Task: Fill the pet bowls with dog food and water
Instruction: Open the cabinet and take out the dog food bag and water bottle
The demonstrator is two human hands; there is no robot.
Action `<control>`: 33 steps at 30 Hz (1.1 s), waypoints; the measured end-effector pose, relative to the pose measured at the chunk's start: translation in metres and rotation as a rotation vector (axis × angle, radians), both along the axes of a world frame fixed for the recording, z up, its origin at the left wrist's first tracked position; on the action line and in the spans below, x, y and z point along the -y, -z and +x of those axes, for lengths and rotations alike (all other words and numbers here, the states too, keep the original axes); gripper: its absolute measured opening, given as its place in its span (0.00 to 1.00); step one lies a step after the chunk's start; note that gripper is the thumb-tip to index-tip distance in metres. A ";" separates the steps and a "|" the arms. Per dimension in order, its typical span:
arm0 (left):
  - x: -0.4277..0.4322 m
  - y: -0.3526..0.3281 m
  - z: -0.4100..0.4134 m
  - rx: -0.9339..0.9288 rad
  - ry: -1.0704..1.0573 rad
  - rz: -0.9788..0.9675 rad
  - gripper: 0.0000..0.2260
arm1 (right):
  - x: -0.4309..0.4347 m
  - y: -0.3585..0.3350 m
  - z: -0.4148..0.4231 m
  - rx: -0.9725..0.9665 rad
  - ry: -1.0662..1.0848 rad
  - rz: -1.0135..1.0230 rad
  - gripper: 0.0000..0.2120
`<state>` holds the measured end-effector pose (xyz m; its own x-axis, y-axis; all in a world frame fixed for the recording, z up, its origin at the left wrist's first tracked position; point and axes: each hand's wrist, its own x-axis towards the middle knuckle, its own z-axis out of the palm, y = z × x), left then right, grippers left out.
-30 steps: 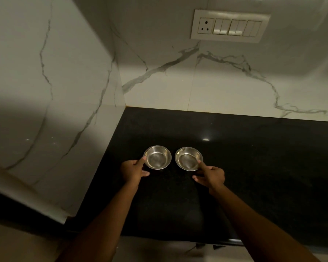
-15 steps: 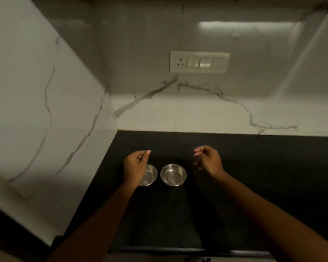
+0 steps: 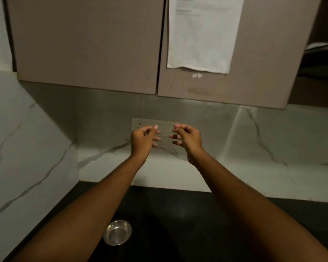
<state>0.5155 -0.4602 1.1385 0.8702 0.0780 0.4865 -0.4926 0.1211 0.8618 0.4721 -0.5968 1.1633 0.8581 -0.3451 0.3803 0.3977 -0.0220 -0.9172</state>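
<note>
I am holding the left hand (image 3: 143, 141) and the right hand (image 3: 187, 140) up in the air, side by side. Their fingers (image 3: 155, 127) are loosely curled toward each other across a small gap and are gripping nothing. Just behind the fingertips a switch panel (image 3: 138, 123) is showing on the marbled wall (image 3: 36, 148). Above them two cabinet doors (image 3: 87, 44) are hanging shut, and a sheet of paper (image 3: 201, 35) is stuck to the one up and to the right.

Far below the fingers and back toward me, a single steel bowl (image 3: 117, 232) is sitting upright on the dark table (image 3: 178, 214). It is beside my left forearm and looks empty. I am seeing only this one bowl. A second one is not showing, and I cannot tell where it is.

I am judging the bowl to be light, stiff and smooth, so it is likely to skate on the polished table if nudged. It should not break, only clatter. I am planning to take it at the rim, thumb inside and fingers under the outer lip. Once it is carrying water it should get heavier and slosh, so I am expecting to want both hands on opposite sides of the rim, keeping it level.
</note>
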 end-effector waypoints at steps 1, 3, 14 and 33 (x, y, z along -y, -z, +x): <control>0.011 -0.018 -0.001 0.007 0.005 -0.058 0.08 | 0.006 -0.019 -0.001 0.030 -0.004 0.029 0.05; 0.027 -0.047 -0.005 0.002 0.025 -0.130 0.09 | 0.014 -0.049 -0.006 0.097 0.010 0.043 0.03; 0.053 -0.112 0.010 -0.267 0.240 -0.541 0.22 | 0.011 -0.099 0.014 -0.091 -0.071 0.463 0.09; 0.033 -0.109 -0.006 -0.264 0.269 -0.701 0.19 | 0.007 -0.093 0.008 -0.014 -0.286 0.693 0.15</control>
<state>0.5090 -0.4931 1.2472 0.9824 0.0605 0.1766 -0.1594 0.7640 0.6252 0.4805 -0.6034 1.2567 0.9534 -0.2642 0.1454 0.2893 0.6651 -0.6885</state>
